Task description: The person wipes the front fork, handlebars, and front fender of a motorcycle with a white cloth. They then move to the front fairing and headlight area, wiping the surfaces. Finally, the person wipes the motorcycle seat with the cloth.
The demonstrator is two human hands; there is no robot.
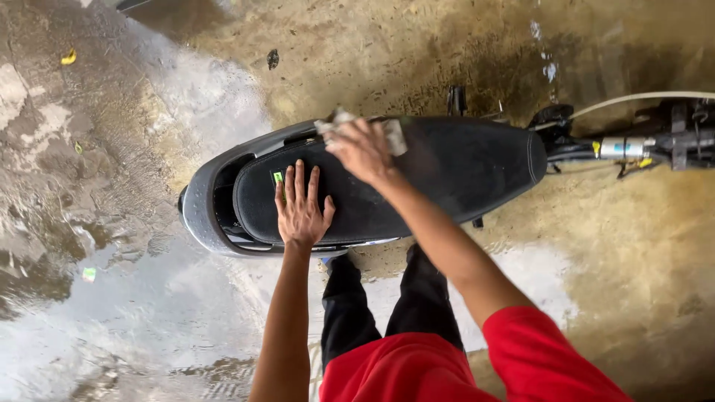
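Note:
A scooter lies crosswise below me, its long black seat (462, 167) running left to right inside a dark grey body (199, 223). My left hand (301, 208) rests flat on the rear part of the seat, fingers spread, holding nothing. My right hand (363, 150) is blurred with motion and grips a pale grey cloth (393, 134) pressed against the far side of the seat, near its middle. My red sleeves and black trousers fill the bottom of the view.
The handlebar end (674, 138) with cables and a white hose (640, 98) sits at the right edge. Wet, muddy concrete floor (112, 298) with puddles surrounds the scooter. A yellow leaf (68, 56) and small scraps lie at the left.

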